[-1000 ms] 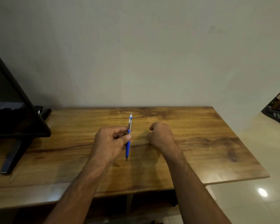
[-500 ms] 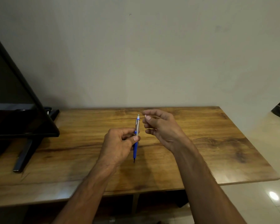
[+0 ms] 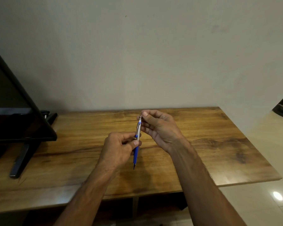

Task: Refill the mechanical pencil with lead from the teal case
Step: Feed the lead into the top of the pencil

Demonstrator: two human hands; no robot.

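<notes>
- Over the middle of the wooden bench (image 3: 203, 144), the mechanical pencil (image 3: 137, 144) sits in the air, nearly upright, dark tip pointing down toward the person and the silver end up top.
- Left hand (image 3: 119, 148) is wrapped around the pencil about halfway along, right where the blue grip meets the silver barrel, so its fingers (image 3: 136, 143) are clamped on the pencil.
- Right hand (image 3: 160, 128) is just right of the pencil's top end, thumb and forefinger pinched on the little cap up there. The other fingers are curled loosely, palm facing left.
- Way off to the left of the pencil there's a black monitor (image 3: 15, 111) on its stand at the bench's edge.
- Can't spot the teal case anywhere near the pencil. Any lead is too small to make out.
</notes>
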